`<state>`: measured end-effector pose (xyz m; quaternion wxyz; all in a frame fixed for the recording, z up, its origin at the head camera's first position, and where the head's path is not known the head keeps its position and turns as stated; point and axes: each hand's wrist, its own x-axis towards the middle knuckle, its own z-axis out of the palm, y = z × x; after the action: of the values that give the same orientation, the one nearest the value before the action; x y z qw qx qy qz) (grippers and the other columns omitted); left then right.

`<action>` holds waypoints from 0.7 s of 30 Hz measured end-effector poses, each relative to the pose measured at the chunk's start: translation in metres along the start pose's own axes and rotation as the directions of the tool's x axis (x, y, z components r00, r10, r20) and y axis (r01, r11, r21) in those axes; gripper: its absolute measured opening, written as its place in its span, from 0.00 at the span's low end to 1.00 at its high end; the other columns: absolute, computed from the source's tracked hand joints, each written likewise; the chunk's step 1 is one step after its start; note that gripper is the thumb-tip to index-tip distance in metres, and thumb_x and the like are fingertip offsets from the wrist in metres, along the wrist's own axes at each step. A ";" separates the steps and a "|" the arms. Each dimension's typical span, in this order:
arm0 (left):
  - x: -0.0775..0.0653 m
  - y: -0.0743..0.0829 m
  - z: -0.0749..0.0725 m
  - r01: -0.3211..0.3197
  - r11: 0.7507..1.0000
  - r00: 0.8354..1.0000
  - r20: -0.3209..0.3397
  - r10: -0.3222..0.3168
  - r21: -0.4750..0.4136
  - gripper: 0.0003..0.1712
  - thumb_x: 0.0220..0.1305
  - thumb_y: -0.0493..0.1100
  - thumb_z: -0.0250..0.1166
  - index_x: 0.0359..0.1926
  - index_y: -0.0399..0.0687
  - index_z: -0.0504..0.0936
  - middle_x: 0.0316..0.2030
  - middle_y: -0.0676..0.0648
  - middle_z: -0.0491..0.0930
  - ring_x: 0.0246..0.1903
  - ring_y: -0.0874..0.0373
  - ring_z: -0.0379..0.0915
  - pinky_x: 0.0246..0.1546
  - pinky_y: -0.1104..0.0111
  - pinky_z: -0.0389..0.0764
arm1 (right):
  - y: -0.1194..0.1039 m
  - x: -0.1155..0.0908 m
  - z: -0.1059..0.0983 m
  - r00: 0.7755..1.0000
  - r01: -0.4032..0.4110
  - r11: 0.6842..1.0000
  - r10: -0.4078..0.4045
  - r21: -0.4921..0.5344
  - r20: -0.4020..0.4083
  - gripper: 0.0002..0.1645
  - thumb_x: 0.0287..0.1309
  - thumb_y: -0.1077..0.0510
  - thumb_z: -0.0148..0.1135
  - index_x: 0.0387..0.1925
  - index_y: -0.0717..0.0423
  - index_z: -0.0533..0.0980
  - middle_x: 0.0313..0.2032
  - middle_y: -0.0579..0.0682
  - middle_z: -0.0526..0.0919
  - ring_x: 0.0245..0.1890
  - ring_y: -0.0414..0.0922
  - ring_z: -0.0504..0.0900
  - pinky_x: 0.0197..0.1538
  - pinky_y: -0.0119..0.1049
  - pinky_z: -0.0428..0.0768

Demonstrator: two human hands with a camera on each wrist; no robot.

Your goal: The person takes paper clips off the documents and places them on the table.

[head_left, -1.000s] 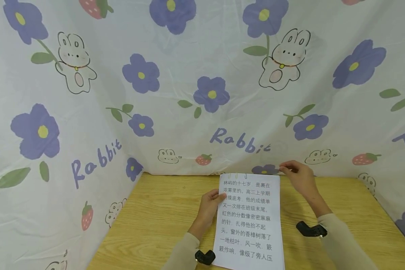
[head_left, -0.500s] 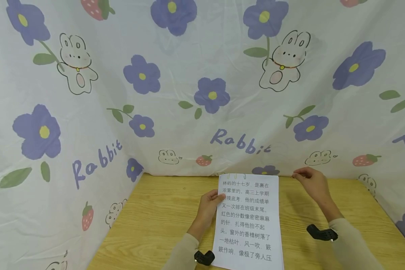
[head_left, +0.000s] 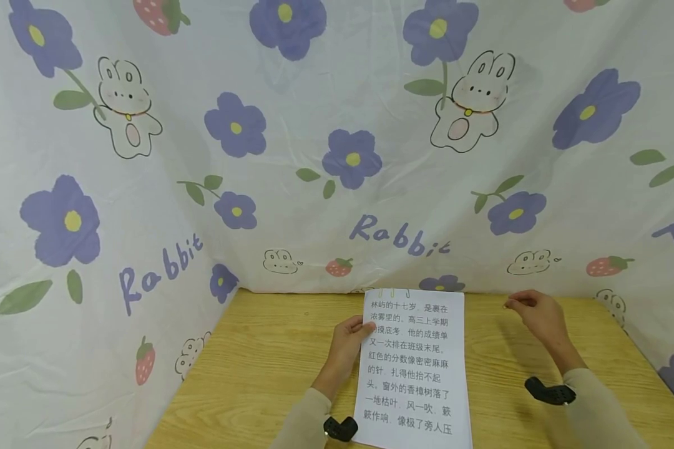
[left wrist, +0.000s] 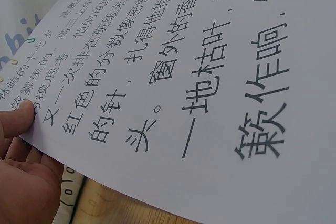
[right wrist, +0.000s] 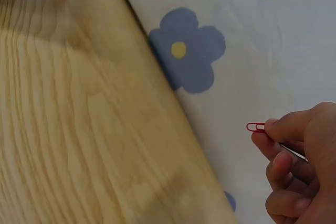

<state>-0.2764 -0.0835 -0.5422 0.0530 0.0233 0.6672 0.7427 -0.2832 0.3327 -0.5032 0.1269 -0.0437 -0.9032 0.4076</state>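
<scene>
My left hand (head_left: 346, 344) grips the left edge of several white printed sheets (head_left: 410, 368), its thumb on the front. In the left wrist view the thumb (left wrist: 18, 119) lies over the first lines of text on the sheets (left wrist: 173, 98), with the other fingers behind. Along the top edge sit a few paper clips (head_left: 392, 292), some yellowish, one greenish in the left wrist view. Off to the right of the paper, my right hand (head_left: 541, 317) pinches a small red paper clip (right wrist: 255, 127) between thumb and index finger, clear of the sheets.
A wood-grain table (head_left: 275, 349) lies under both hands. Close behind and at both sides hangs a white curtain (head_left: 292, 237) printed with purple flowers and rabbits. Each wrist carries a black camera mount (head_left: 550, 391).
My right hand has moved right and slightly down, from the paper's top right corner to well beside it, fingers still pinched. The left hand and the paper have stayed almost in place.
</scene>
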 end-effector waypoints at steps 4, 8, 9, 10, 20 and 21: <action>-0.001 0.000 0.000 0.003 1.000 1.000 0.003 -0.003 -0.001 0.17 0.76 0.43 0.68 0.58 0.39 0.86 0.45 0.41 0.91 0.38 0.56 0.91 0.39 0.69 0.90 | 0.012 -0.002 -0.001 1.000 -0.029 1.000 0.029 -0.001 0.013 0.19 0.77 0.53 0.62 0.52 0.67 0.84 0.46 0.63 0.91 0.34 0.32 0.82 0.30 0.30 0.81; -0.001 0.000 0.000 0.005 1.000 1.000 0.002 -0.005 0.000 0.17 0.75 0.43 0.68 0.58 0.39 0.86 0.45 0.41 0.91 0.38 0.56 0.91 0.39 0.69 0.89 | 0.026 -0.004 -0.001 0.997 -0.065 0.998 0.066 -0.012 0.026 0.18 0.77 0.56 0.60 0.51 0.70 0.83 0.44 0.64 0.91 0.35 0.41 0.85 0.29 0.31 0.82; -0.001 0.000 0.000 0.006 1.000 1.000 0.000 -0.006 0.001 0.17 0.75 0.44 0.68 0.58 0.39 0.86 0.45 0.42 0.91 0.38 0.56 0.90 0.39 0.69 0.89 | 0.029 -0.004 -0.001 0.997 -0.076 0.997 0.076 -0.012 0.034 0.19 0.77 0.56 0.60 0.51 0.71 0.83 0.43 0.65 0.91 0.34 0.43 0.85 0.29 0.31 0.82; -0.001 0.000 0.000 0.006 1.000 1.000 0.000 -0.006 0.002 0.17 0.75 0.44 0.68 0.58 0.39 0.86 0.45 0.42 0.91 0.38 0.56 0.90 0.39 0.69 0.89 | 0.033 -0.004 -0.001 0.995 -0.089 0.996 0.089 -0.019 0.041 0.19 0.77 0.56 0.60 0.51 0.71 0.83 0.44 0.65 0.91 0.33 0.44 0.85 0.29 0.32 0.82; -0.002 0.001 0.000 0.002 1.000 1.000 -0.001 -0.002 0.007 0.17 0.76 0.44 0.68 0.58 0.38 0.86 0.45 0.42 0.91 0.38 0.57 0.90 0.39 0.70 0.89 | 0.057 -0.009 -0.002 0.980 -0.155 0.983 0.165 -0.093 0.110 0.22 0.76 0.53 0.58 0.52 0.71 0.82 0.44 0.66 0.88 0.34 0.48 0.82 0.35 0.39 0.78; -0.002 0.001 0.000 0.003 1.000 1.000 -0.002 -0.003 0.009 0.17 0.76 0.44 0.68 0.58 0.38 0.86 0.45 0.41 0.91 0.38 0.57 0.90 0.39 0.70 0.89 | 0.059 -0.009 -0.001 0.981 -0.150 0.983 0.161 -0.101 0.106 0.22 0.77 0.53 0.57 0.52 0.71 0.82 0.45 0.67 0.87 0.37 0.52 0.84 0.37 0.42 0.79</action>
<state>-0.2747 -0.0841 -0.5410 0.0533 0.0220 0.6706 0.7396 -0.2758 0.3710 -0.5478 0.0409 -0.0968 -0.9206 0.3761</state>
